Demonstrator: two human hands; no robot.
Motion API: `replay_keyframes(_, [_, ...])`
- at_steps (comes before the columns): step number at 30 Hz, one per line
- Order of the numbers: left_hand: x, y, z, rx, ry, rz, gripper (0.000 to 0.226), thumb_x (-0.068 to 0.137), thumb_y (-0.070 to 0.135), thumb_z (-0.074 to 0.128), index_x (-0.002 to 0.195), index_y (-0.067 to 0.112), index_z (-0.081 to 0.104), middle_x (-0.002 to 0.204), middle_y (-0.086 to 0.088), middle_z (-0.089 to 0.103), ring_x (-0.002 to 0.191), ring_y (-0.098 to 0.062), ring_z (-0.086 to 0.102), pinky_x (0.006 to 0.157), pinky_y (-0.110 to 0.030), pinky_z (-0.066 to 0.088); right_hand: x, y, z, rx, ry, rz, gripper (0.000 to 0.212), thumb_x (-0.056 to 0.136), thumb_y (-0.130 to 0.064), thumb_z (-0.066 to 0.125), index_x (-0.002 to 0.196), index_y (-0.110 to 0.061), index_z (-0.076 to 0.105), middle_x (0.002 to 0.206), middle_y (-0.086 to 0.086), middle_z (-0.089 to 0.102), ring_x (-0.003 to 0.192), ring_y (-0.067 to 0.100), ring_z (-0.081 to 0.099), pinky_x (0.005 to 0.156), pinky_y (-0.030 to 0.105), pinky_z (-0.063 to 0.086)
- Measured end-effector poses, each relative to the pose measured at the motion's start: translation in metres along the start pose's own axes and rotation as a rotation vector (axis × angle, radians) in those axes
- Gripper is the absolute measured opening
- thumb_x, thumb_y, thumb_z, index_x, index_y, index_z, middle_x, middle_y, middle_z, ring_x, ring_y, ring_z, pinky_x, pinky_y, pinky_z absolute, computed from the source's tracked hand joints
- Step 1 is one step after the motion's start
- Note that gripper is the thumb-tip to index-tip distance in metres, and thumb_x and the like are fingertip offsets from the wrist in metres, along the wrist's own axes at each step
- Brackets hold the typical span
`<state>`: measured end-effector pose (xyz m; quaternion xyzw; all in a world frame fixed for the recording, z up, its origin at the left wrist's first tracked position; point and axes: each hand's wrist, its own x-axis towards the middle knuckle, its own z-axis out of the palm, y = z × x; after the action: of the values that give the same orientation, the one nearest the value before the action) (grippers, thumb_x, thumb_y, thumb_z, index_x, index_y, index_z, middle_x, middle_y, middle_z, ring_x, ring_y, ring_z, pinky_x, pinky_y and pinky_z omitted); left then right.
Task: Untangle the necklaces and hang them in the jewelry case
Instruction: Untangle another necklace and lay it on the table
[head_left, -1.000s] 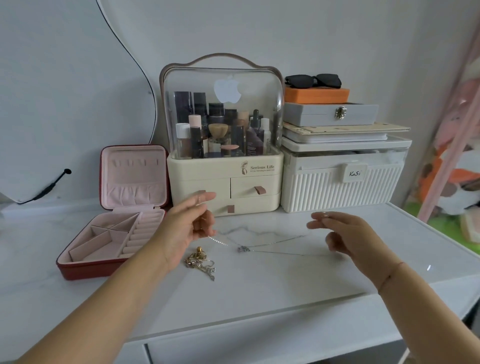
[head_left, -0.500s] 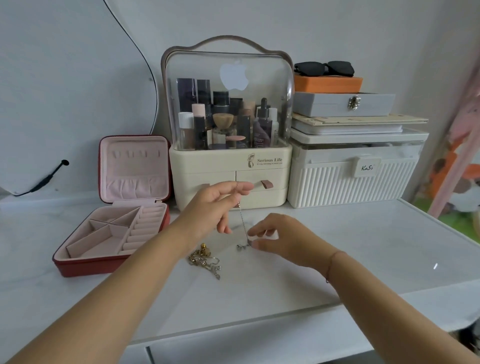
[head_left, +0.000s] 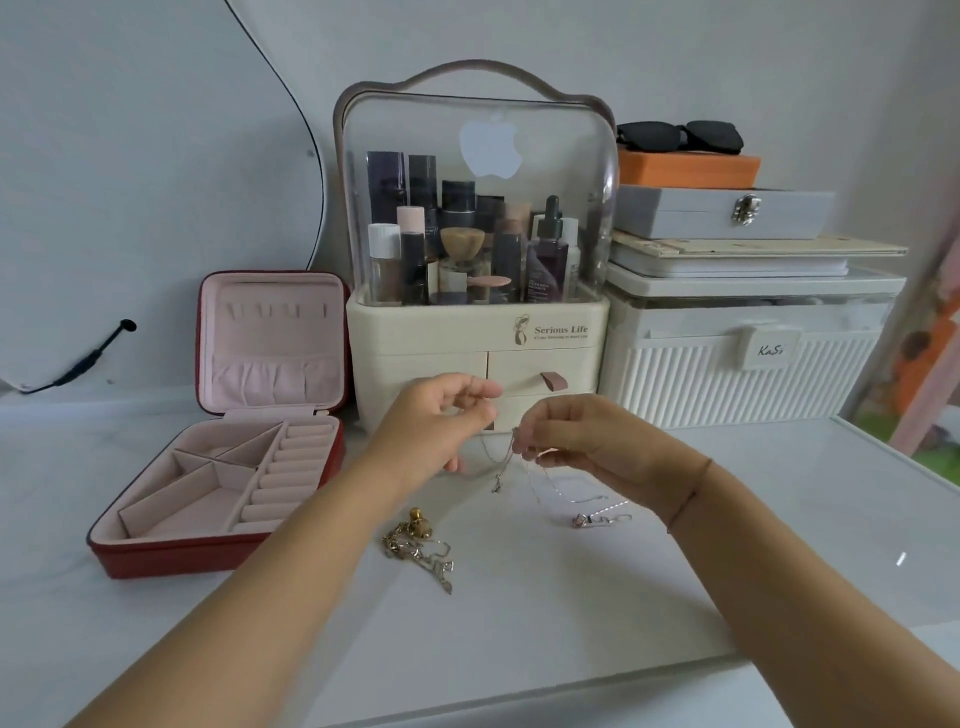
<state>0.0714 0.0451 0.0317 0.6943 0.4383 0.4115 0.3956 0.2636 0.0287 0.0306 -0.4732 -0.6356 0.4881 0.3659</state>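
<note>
A thin silver necklace chain (head_left: 501, 467) hangs between my two hands above the white table. My left hand (head_left: 441, 421) pinches its upper end near the cream organizer's drawers. My right hand (head_left: 576, 441) pinches the chain lower down, with loose loops trailing onto the table toward a small pendant (head_left: 584, 519). A tangled pile of gold necklaces (head_left: 418, 545) lies on the table in front of my left wrist. The red jewelry case (head_left: 218, 551) stands open at the left, with a pink lining, hooks in its lid and divided compartments.
A cream cosmetics organizer (head_left: 475, 332) with a clear dome stands behind my hands. A white ribbed storage box (head_left: 748, 364) at the right carries stacked boxes and black sunglasses (head_left: 678, 136). A mirror (head_left: 130, 182) leans against the wall at the left.
Both hands have come together from being apart and lifted the silver chain off the table. My right hand now holds it higher, with the loops and a pendant trailing to the right.
</note>
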Motion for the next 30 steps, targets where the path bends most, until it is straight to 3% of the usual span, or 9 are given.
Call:
replay_keyframes(5, [-0.004, -0.008, 0.01, -0.167, -0.108, -0.074, 0.039, 0.086, 0.02, 0.069, 0.124, 0.024, 0.058, 0.108, -0.002, 0.068, 0.044, 0.004, 0.051, 0.042, -0.021, 0.036, 0.001, 0.011, 0.002, 0.285, -0.013, 0.033, 0.016, 0.09, -0.005, 0.059, 0.078, -0.012, 0.067, 0.072, 0.002, 0.062, 0.067, 0.012, 0.055, 0.065, 0.021, 0.049])
replay_keyframes(7, [-0.003, -0.01, 0.012, -0.162, -0.121, -0.092, 0.039, 0.084, 0.022, 0.071, 0.12, 0.025, 0.06, 0.107, 0.0, 0.069, 0.044, 0.004, 0.05, 0.041, -0.02, 0.033, 0.002, 0.01, 0.002, 0.328, 0.006, 0.022, 0.004, 0.081, -0.011, 0.065, 0.078, -0.012, 0.068, 0.068, 0.001, 0.058, 0.063, 0.01, 0.053, 0.06, 0.02, 0.049])
replay_keyframes(12, [-0.002, -0.012, 0.012, -0.2, -0.152, -0.132, 0.028, 0.078, 0.019, 0.077, 0.103, 0.019, 0.066, 0.091, 0.003, 0.073, 0.071, -0.003, 0.06, 0.041, -0.019, 0.031, 0.003, 0.012, 0.004, 0.284, 0.011, -0.007, 0.011, 0.073, -0.017, 0.071, 0.076, -0.009, 0.063, 0.062, 0.0, 0.053, 0.058, 0.01, 0.048, 0.057, 0.019, 0.045])
replay_keyframes(15, [-0.005, -0.009, 0.015, -0.229, -0.173, -0.136, 0.022, 0.08, 0.01, 0.074, 0.1, 0.012, 0.066, 0.071, 0.009, 0.069, 0.058, -0.002, 0.055, 0.039, -0.018, 0.029, 0.002, 0.013, 0.004, 0.268, 0.037, -0.014, 0.017, 0.073, -0.021, 0.072, 0.07, -0.012, 0.058, 0.059, 0.0, 0.051, 0.055, 0.01, 0.045, 0.055, 0.02, 0.043])
replay_keyframes(18, [-0.005, -0.008, 0.016, -0.292, -0.179, -0.161, 0.011, 0.086, 0.004, 0.064, 0.096, 0.009, 0.067, 0.056, 0.01, 0.059, 0.036, -0.002, 0.032, 0.038, -0.018, 0.026, 0.002, 0.012, 0.005, 0.313, 0.058, 0.009, 0.022, 0.072, -0.026, 0.071, 0.062, -0.016, 0.053, 0.057, 0.0, 0.046, 0.051, 0.01, 0.037, 0.051, 0.019, 0.036])
replay_keyframes(22, [-0.001, -0.01, 0.006, -0.434, -0.181, -0.226, 0.012, 0.088, 0.0, 0.053, 0.092, 0.0, 0.065, 0.06, 0.005, 0.053, 0.035, -0.005, 0.02, 0.036, -0.018, 0.021, 0.0, 0.012, 0.0, 0.485, 0.103, 0.028, 0.025, 0.076, -0.029, 0.069, 0.061, -0.018, 0.051, 0.056, -0.002, 0.037, 0.05, 0.01, 0.03, 0.048, 0.019, 0.028])
replay_keyframes(26, [-0.004, -0.011, 0.004, -0.371, -0.247, -0.201, 0.025, 0.081, 0.019, 0.068, 0.105, 0.01, 0.069, 0.05, 0.01, 0.028, 0.04, -0.005, 0.016, 0.039, -0.019, 0.014, -0.001, 0.01, -0.004, 0.636, 0.059, 0.041, 0.014, 0.085, -0.028, 0.063, 0.08, -0.015, 0.063, 0.057, -0.003, 0.04, 0.054, 0.01, 0.034, 0.053, 0.019, 0.033])
replay_keyframes(30, [-0.007, -0.008, 0.01, -0.344, -0.281, -0.18, 0.044, 0.068, 0.032, 0.074, 0.109, 0.017, 0.071, 0.047, 0.012, 0.023, 0.04, -0.006, 0.015, 0.041, -0.02, 0.016, -0.004, 0.008, 0.0, 0.659, -0.049, 0.002, 0.018, 0.089, -0.024, 0.056, 0.089, -0.015, 0.072, 0.057, -0.004, 0.043, 0.055, 0.009, 0.038, 0.056, 0.018, 0.037])
